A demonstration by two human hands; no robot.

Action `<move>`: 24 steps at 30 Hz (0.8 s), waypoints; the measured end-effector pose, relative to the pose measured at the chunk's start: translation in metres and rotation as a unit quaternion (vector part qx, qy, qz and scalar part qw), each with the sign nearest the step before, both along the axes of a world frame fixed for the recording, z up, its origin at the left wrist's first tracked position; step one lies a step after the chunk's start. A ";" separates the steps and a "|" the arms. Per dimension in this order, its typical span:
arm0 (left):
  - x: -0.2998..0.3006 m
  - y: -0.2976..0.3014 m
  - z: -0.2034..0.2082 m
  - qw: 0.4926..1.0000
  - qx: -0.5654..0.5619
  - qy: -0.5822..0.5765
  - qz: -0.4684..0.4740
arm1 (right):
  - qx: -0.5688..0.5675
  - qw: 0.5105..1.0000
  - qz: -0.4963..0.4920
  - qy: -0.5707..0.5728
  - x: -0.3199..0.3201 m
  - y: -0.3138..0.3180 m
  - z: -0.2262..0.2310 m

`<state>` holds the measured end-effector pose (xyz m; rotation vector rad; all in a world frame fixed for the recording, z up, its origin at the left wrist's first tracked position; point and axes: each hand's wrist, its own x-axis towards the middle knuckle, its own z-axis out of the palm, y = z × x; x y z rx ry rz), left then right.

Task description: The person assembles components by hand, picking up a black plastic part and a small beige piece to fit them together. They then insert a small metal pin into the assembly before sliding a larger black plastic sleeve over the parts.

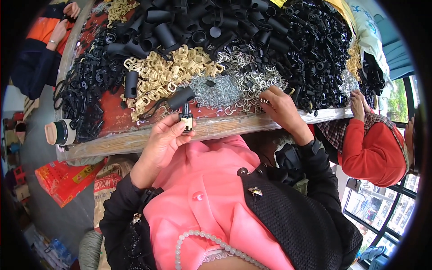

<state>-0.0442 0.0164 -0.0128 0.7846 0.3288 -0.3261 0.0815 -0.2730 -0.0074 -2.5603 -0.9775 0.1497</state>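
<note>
Just over the table's near edge, my left hand (164, 140) is closed, its thumb and fingers pinching a small black plastic fitting (186, 109) upright. A pale yellowish patch shows on the fitting's lower part. My right hand (283, 109) is at the near edge of a pile of silver metal rings (266, 77). Its fingers are curled together, and what they pinch is too small to name. Between the hands lies a heap of small shiny metal pieces (213, 90). A black tube (181, 97) lies just beyond the fitting, beside a heap of gold-coloured buckle-like pieces (166, 74).
Black tubes (166, 37) and small black parts (315, 54) cover much of the red tabletop (112, 108), edged with a wooden rail (112, 145). A cup-like container (67, 132) stands at the left corner. People work at left (33, 58) and right (373, 150).
</note>
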 end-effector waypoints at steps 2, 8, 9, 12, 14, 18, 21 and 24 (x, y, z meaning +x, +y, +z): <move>-0.001 0.000 -0.001 1.000 -0.002 0.005 0.002 | 0.067 0.997 0.035 -0.005 0.002 0.021 0.008; 0.002 0.004 -0.003 1.000 -0.008 0.005 0.006 | 0.109 0.983 0.118 -0.093 0.014 0.088 0.000; 0.002 0.006 -0.003 1.000 -0.004 0.009 0.011 | 0.104 0.980 0.131 -0.111 0.017 0.096 -0.003; 0.002 0.011 -0.004 1.000 -0.011 0.017 0.018 | 0.112 0.976 0.145 -0.114 0.025 0.104 -0.015; 0.001 0.014 -0.004 0.999 -0.016 0.018 0.028 | 0.138 0.976 0.144 -0.084 0.030 0.109 -0.017; 0.002 0.014 -0.004 0.999 -0.019 0.016 0.035 | 0.213 0.971 0.108 -0.014 0.026 0.110 -0.012; 0.004 0.010 -0.003 0.999 0.001 -0.001 0.048 | 0.302 0.919 0.051 0.249 0.019 0.103 -0.006; 0.010 0.002 0.003 0.999 0.002 -0.015 0.041 | 0.371 0.817 0.012 0.441 0.007 0.098 0.006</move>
